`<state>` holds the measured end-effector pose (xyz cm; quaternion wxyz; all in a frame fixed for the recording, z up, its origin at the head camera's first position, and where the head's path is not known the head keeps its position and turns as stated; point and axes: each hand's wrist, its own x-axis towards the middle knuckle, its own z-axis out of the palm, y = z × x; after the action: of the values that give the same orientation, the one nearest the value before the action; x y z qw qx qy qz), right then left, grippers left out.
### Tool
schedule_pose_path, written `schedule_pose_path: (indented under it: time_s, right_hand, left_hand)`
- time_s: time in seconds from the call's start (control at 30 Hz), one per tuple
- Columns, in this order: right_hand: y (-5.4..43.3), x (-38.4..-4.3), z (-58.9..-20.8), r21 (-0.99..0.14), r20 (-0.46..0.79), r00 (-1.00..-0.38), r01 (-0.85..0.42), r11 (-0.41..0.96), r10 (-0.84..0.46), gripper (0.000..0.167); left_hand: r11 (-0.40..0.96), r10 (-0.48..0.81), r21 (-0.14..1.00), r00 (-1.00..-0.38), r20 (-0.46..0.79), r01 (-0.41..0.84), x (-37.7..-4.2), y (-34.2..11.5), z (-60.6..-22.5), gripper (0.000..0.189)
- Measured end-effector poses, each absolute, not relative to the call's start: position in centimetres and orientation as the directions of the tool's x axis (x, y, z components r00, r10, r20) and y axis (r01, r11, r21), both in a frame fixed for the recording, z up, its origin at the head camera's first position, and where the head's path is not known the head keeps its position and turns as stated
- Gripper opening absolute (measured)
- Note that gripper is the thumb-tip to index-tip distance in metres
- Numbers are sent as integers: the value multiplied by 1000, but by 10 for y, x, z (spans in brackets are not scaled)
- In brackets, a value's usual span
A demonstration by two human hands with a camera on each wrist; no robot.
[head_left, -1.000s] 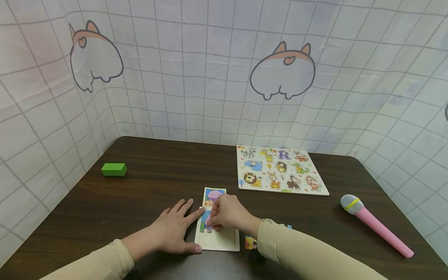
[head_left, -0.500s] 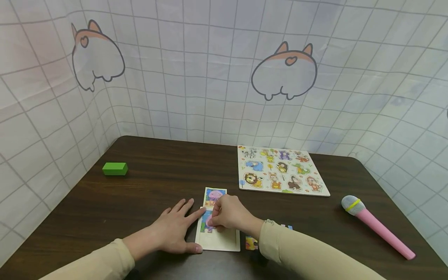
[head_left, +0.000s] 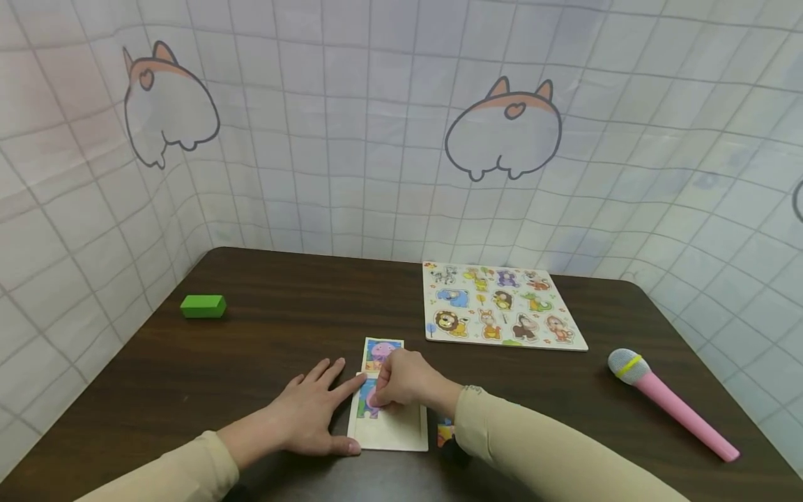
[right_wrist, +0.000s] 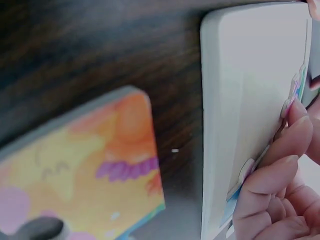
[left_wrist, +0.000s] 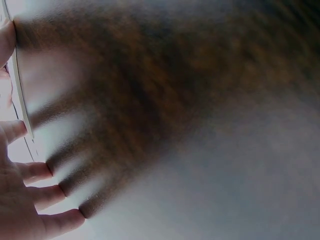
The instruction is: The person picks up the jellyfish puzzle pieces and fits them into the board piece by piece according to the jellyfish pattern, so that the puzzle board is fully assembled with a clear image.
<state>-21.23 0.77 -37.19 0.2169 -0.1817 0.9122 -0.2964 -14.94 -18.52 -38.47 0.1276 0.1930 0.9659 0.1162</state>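
A small pale puzzle tray (head_left: 394, 434) lies on the dark table in front of me in the head view. Its upper left holds a blue and pink puzzle piece (head_left: 366, 404), partly covered by my right hand (head_left: 406, 380). The thumb and fingers of that hand are curled together and pinch the piece inside the tray. My left hand (head_left: 309, 413) lies flat with spread fingers, thumb and index finger at the tray's left edge. A matching picture card (head_left: 381, 346) with a pink jellyfish shows just beyond the tray.
Right of the tray lies a loose yellow and orange puzzle piece (right_wrist: 85, 165), mostly under the right sleeve in the head view. An animal puzzle board (head_left: 502, 307) lies at the back right. A pink toy microphone (head_left: 674, 404) is far right, a green block (head_left: 203, 307) far left.
Both hands stay nearly in place at the tray. The right forearm shifts slightly and covers more of the loose pieces. The head view moves a little.
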Motion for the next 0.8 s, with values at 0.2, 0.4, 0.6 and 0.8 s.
schedule_pose_path:
  time_s: [0.2,0.4,0.6,0.8]
  right_hand:
    - [10,-214,-373,-650,-312,-833,-163,742,-456,25]
    - [8,-216,-374,-643,-321,-832,-158,749,-451,29]
    - [4,-218,-375,-613,-328,-840,-160,774,-433,31]
    - [0,-219,-373,-565,-344,-838,-176,806,-424,33]
  left_hand:
    - [898,402,280,-891,-212,338,-149,-186,-387,100]
    - [893,409,292,-888,-210,342,-149,-186,-386,99]
    - [891,411,294,-889,-201,346,-149,-186,-386,99]
    - [892,411,289,-889,-203,347,-150,-186,-385,99]
